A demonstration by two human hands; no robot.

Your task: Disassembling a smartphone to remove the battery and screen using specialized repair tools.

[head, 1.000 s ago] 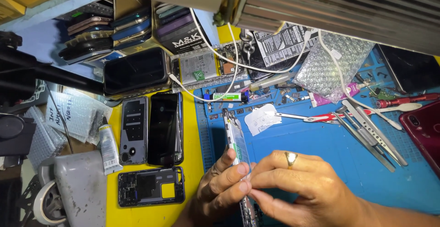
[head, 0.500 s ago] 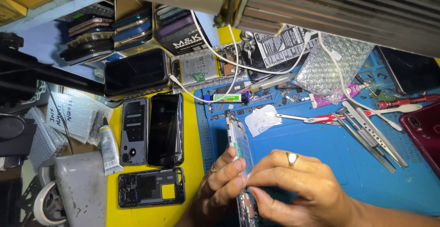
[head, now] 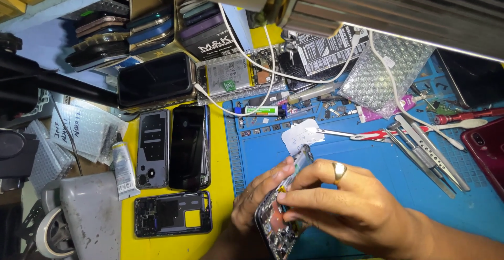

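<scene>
An opened phone body [head: 281,215] with its circuit boards showing is tilted up on edge over the blue work mat [head: 367,181]. My left hand [head: 257,194] grips it from the left side. My right hand [head: 341,202], a ring on one finger, closes over it from the right, with fingertips pinching at its upper part. What the fingertips pinch is too small to tell.
Left of the mat on the yellow surface lie a black phone screen [head: 190,147], a phone back cover [head: 153,148], a phone frame [head: 172,214] and a glue tube [head: 124,166]. Tweezers [head: 425,152], a red-handled tool [head: 391,133], a bubble-wrap bag [head: 391,71] and white cables [head: 252,71] sit behind.
The phone body has swung from lying nearly edge-on along the mat to tilted with its open inside facing up. Both hands shifted slightly with it.
</scene>
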